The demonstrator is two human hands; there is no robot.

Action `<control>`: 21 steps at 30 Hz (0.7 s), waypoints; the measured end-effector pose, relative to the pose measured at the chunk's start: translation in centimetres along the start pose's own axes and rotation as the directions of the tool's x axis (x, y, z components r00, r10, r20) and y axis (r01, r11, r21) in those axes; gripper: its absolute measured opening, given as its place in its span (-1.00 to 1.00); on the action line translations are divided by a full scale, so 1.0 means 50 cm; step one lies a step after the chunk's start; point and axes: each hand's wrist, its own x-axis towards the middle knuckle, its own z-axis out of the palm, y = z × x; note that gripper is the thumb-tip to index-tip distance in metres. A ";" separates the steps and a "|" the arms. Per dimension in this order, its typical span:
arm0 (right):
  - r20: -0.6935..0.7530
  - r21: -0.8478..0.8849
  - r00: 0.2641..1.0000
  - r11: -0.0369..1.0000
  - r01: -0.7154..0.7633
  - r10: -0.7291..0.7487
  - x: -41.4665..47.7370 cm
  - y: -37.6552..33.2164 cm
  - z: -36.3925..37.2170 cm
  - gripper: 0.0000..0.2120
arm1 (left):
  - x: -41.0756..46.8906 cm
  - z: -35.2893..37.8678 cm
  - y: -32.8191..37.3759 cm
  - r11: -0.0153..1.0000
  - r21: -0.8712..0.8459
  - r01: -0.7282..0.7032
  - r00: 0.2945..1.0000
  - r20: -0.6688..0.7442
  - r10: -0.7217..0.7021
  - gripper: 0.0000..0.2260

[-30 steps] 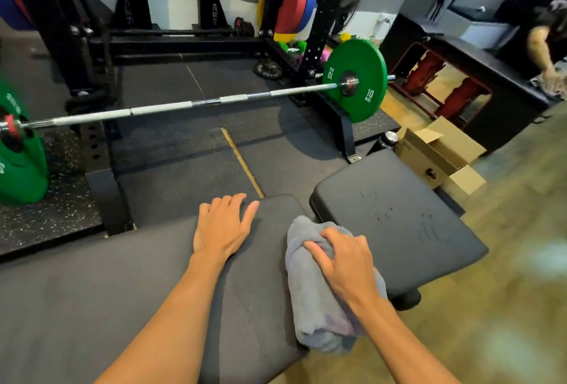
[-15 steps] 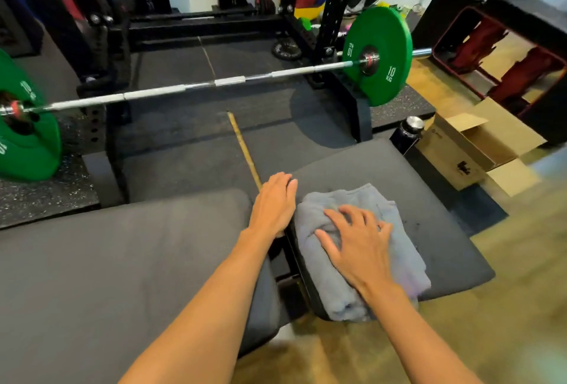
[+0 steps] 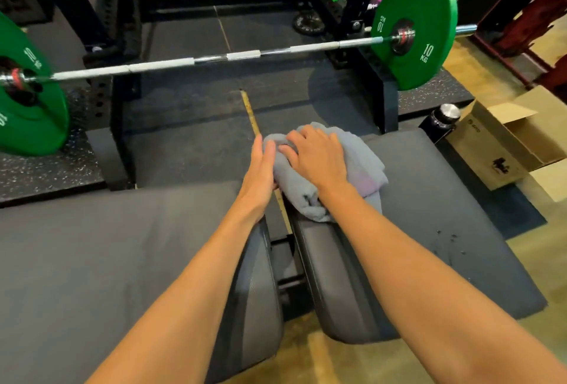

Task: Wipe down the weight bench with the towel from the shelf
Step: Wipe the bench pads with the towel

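The black weight bench has a long back pad (image 3: 107,261) on the left and a seat pad (image 3: 429,215) on the right, with a gap between them. A bunched grey towel (image 3: 365,166) lies on the far left corner of the seat pad. My right hand (image 3: 316,156) presses on top of the towel with its fingers curled into the cloth. My left hand (image 3: 260,169) stands edge-on against the towel's left side, fingers straight, over the far corner of the back pad. A few droplets sit on the seat pad's right part.
A barbell (image 3: 214,60) with green 10 kg plates (image 3: 414,31) rests in the black rack just beyond the bench. A dark bottle (image 3: 441,120) and an open cardboard box (image 3: 503,144) stand at the right. Red stands are at the far right.
My right hand has pushed the towel from the bench's near edge to the far corner of the seat pad. My left hand moved forward beside it. The view tilted down and closer.
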 end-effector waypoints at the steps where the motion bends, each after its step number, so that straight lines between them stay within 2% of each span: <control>1: -0.037 0.015 0.999 1.000 -0.014 0.015 -0.034 0.001 -0.014 -0.75 | -0.010 0.002 0.009 1.000 0.004 -0.003 1.000 0.002 0.003 -0.20; 4: -0.082 0.085 0.996 0.996 -0.040 0.047 -0.184 0.013 -0.064 -0.75 | -0.030 0.012 0.033 0.993 0.121 -0.013 1.000 0.002 0.013 -0.21; 6: -0.044 0.105 0.996 0.992 -0.072 0.077 -0.295 0.022 -0.104 -0.76 | -0.048 0.031 0.052 0.967 0.253 -0.015 0.999 0.054 0.002 -0.41; 8: -0.019 0.106 0.994 0.989 -0.104 0.107 -0.392 0.030 -0.139 -0.79 | -0.061 0.061 0.058 0.863 0.498 -0.081 0.991 0.133 0.016 -0.59; 10: -0.005 0.120 0.994 0.987 -0.106 0.108 -0.463 0.035 -0.159 -0.81 | -0.062 0.099 0.053 0.733 0.659 -0.171 0.985 0.143 0.100 -0.52; 12: -0.021 0.132 0.997 0.988 -0.077 0.080 -0.485 0.046 -0.162 -0.79 | -0.058 0.135 0.043 0.650 0.735 -0.195 0.977 0.090 0.192 -0.51; 15: -0.097 0.143 0.989 0.985 -0.094 0.108 -0.394 0.083 -0.132 -0.74 | -0.055 0.158 0.024 0.631 0.755 -0.179 0.954 -0.023 0.299 -0.51; 18: -0.165 0.086 0.978 0.990 -0.115 0.128 -0.191 0.133 -0.070 -0.67 | -0.054 0.158 0.004 0.655 0.724 -0.217 0.925 -0.062 0.375 -0.42; 21: -0.127 0.025 0.988 0.997 -0.079 0.082 -0.027 0.146 -0.021 -0.64 | -0.042 0.152 -0.001 0.672 0.698 -0.246 0.904 -0.085 0.419 -0.37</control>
